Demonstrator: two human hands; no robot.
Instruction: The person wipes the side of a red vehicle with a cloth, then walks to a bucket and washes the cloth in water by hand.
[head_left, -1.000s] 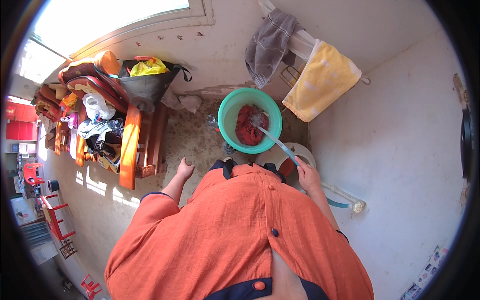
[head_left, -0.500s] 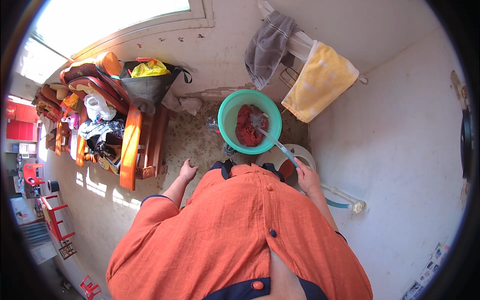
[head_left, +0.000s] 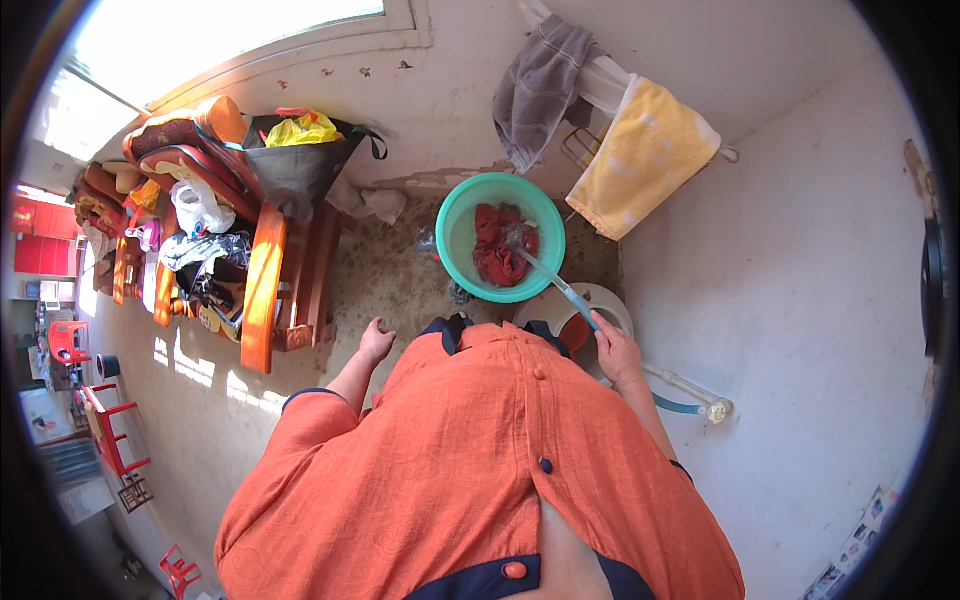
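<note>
A light blue hose [head_left: 570, 292] runs from my right hand [head_left: 617, 352], which is closed around it, to a mint-green basin [head_left: 551, 223]. Water pours from the hose's end onto dark red cloth [head_left: 497, 262] lying wet in the basin. My left hand [head_left: 376, 341] hangs beside my body over the floor, loosely open with nothing in it. Between my right hand and the basin stands a round white tub [head_left: 608, 304], partly hidden by the hose and my clothes; something reddish shows inside it.
An orange wooden bench [head_left: 262, 290] on the left carries bags and clothes, with a dark bag [head_left: 295, 170] at its end. Grey [head_left: 540, 95] and yellow [head_left: 645, 160] towels hang above the basin. A white wall pipe [head_left: 690, 390] is at the right; red stools [head_left: 110, 430] stand far left.
The view has shifted very slightly. My right hand still holds the hose over the basin, and my left hand has stayed in nearly the same place.
</note>
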